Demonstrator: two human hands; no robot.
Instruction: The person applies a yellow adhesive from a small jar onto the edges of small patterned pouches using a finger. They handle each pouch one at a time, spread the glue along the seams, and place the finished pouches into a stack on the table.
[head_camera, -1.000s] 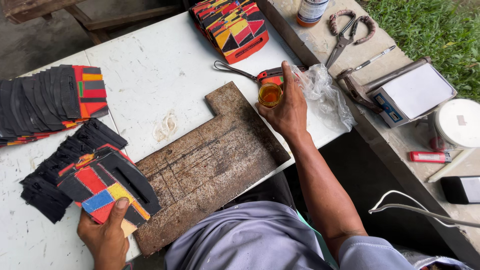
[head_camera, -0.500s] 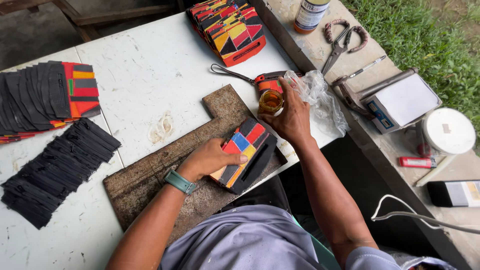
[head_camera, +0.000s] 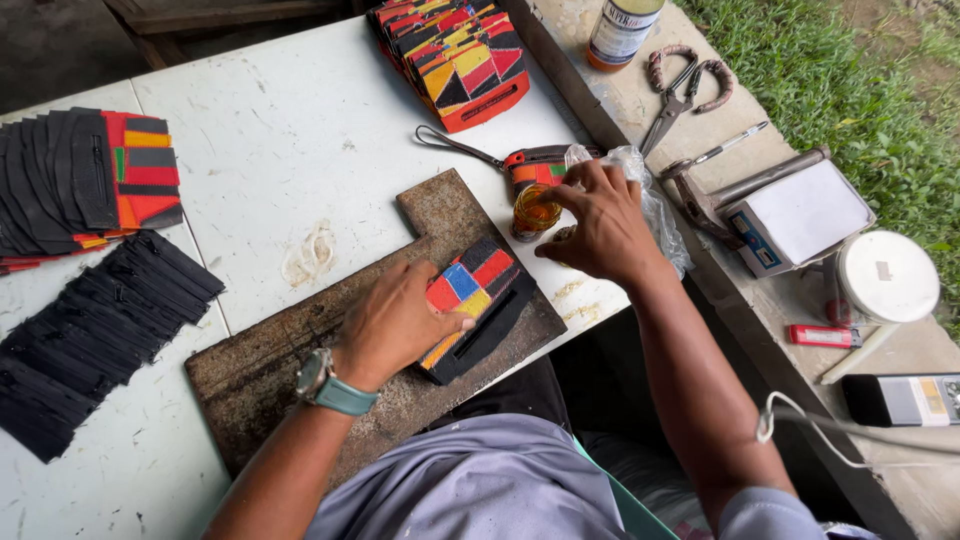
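My left hand (head_camera: 395, 322) presses the colourful pouch (head_camera: 478, 305) flat; my right hand (head_camera: 600, 222) pinches something in the glue jar (head_camera: 535, 210); gluing looks unstarted.

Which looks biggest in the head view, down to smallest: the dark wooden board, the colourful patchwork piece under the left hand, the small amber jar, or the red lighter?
1. Dark wooden board, by far the largest.
2. Colourful patchwork piece, lying on the board under the left hand.
3. and 4. Small amber jar at the right hand and red lighter: too alike to rank.
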